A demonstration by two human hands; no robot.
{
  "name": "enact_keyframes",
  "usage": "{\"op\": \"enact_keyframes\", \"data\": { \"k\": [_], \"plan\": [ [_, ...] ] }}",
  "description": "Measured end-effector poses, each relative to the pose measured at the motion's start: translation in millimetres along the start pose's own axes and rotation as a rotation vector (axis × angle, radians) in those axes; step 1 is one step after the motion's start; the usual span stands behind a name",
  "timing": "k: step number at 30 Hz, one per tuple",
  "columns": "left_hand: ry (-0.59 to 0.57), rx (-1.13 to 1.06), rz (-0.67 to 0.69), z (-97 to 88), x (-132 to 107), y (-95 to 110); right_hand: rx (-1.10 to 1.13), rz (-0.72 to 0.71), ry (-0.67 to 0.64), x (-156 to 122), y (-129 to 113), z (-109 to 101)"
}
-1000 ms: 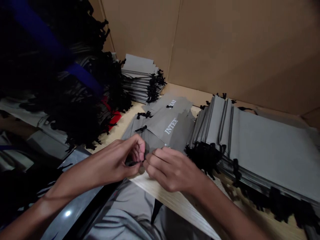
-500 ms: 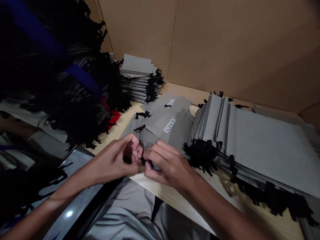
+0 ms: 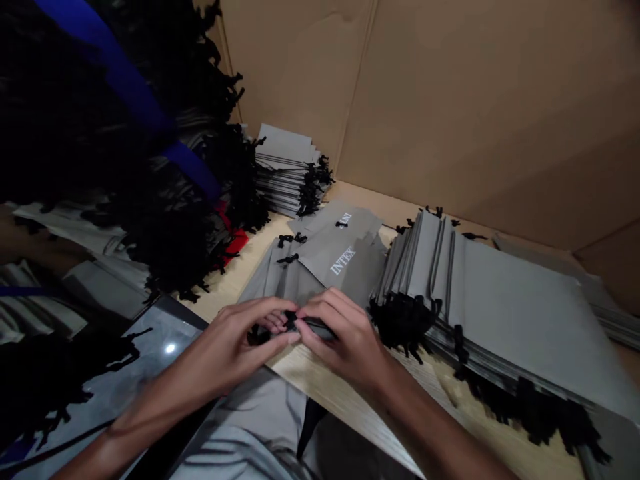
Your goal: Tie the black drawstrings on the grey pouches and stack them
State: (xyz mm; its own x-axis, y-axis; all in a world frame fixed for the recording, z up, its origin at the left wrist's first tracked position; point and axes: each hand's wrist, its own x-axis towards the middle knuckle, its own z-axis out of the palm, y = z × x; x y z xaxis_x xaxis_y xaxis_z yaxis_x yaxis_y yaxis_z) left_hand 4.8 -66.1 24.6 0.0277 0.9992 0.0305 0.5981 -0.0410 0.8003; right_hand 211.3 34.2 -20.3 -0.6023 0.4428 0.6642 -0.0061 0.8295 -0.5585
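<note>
My left hand [image 3: 235, 340] and my right hand [image 3: 345, 333] meet at the near edge of a wooden table [image 3: 345, 400]. Both pinch the black drawstring [image 3: 291, 322] of a grey pouch [image 3: 285, 287] lying in front of me. The fingertips of the two hands touch over the cord. Behind that pouch lie a few more grey pouches printed INTEX [image 3: 345, 257], fanned loosely.
A large stack of grey pouches [image 3: 500, 300] with black cords fills the table's right side. A smaller stack [image 3: 287, 170] stands at the back by a cardboard wall [image 3: 450, 100]. A dark heap of pouches with a blue strap [image 3: 125, 73] towers at the left.
Both hands have sunk a little toward the table edge and flattened, still pinching the cord. The camera has tilted, shifting the scene slightly.
</note>
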Motion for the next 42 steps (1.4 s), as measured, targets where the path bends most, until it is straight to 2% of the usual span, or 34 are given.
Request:
{"op": "enact_keyframes", "data": {
  "k": [3,7,11,16,18,22,25,38,42],
  "plan": [
    [0.106,-0.049,0.035,4.3,-0.2,-4.6,0.048,0.017,-0.028,0.1,-1.3,-2.5],
    [0.139,-0.030,0.067,3.5,-1.4,-6.0,0.037,0.088,-0.077,2.3,-6.0,-7.9],
    [0.219,0.052,0.139,2.3,-4.5,-4.1,-0.167,0.152,-0.124,12.5,-14.8,-5.1],
    [0.286,0.132,0.236,0.7,-10.9,-9.6,-0.389,0.123,-0.150,28.5,-22.1,12.3],
    [0.301,0.168,0.224,-0.5,-14.6,-13.8,-0.406,0.105,-0.121,31.2,-22.1,18.8],
    [0.383,0.198,0.101,-1.8,-21.5,-19.2,-0.417,0.076,-0.117,30.0,-18.3,27.2],
    [0.425,0.217,0.058,-1.6,-25.3,-20.4,-0.422,0.034,-0.099,26.7,-14.5,31.2],
    [0.471,0.236,0.137,8.8,-17.4,-23.9,-0.461,0.017,-0.051,19.8,-10.6,37.8],
    [0.462,0.238,0.149,8.3,-22.0,-24.8,-0.426,0.106,-0.091,22.4,-13.8,36.6]
  ]
}}
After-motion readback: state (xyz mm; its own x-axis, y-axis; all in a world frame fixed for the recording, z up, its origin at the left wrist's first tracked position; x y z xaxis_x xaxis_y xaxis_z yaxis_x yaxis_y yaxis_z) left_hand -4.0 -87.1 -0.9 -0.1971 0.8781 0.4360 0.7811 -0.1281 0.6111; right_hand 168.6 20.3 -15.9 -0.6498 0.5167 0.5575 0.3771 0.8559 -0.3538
